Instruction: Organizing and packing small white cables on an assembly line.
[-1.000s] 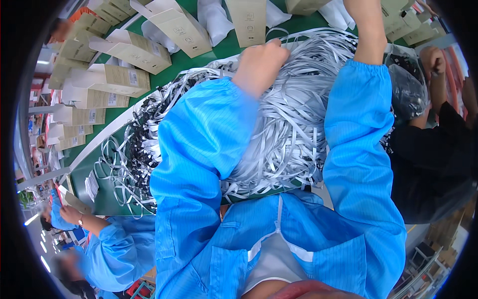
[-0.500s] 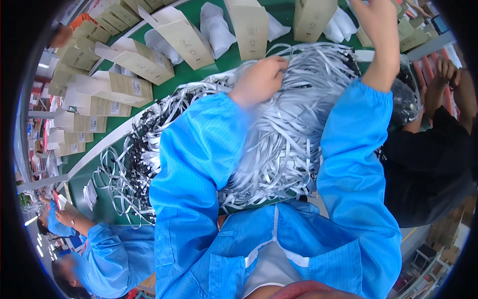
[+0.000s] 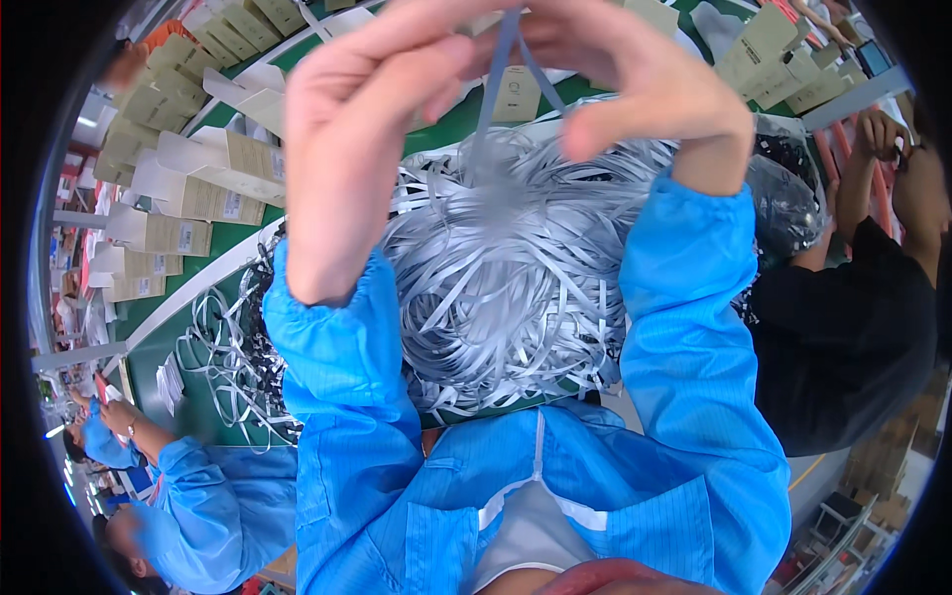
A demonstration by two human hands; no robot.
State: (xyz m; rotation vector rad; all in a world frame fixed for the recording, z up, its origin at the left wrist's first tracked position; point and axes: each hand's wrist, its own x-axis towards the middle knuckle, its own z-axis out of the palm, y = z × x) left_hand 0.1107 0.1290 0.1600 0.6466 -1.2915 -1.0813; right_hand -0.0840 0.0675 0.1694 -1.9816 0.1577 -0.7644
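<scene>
Both hands are raised high, close to the camera, and meet at the top edge of the head view. From where their fingers come together hangs a flat grey lanyard, its two strands spreading apart downward. My left hand is closed with bent fingers, a forefinger reaching to the strap's top. My right hand curves in from the other side, its fingertips at the strap and its thumb held away. The exact grip is partly cut off by the frame. Below lies a big tangled heap of silvery-grey lanyards with black end pieces.
Open cardboard boxes line the green table beyond a white divider strip. A clear plastic bag with dark contents lies right of the heap. A person in black is close on the right; another in blue sits at the left.
My left hand has risen off the heap toward the camera. My right hand has come inward to meet it, and a lanyard now hangs between them.
</scene>
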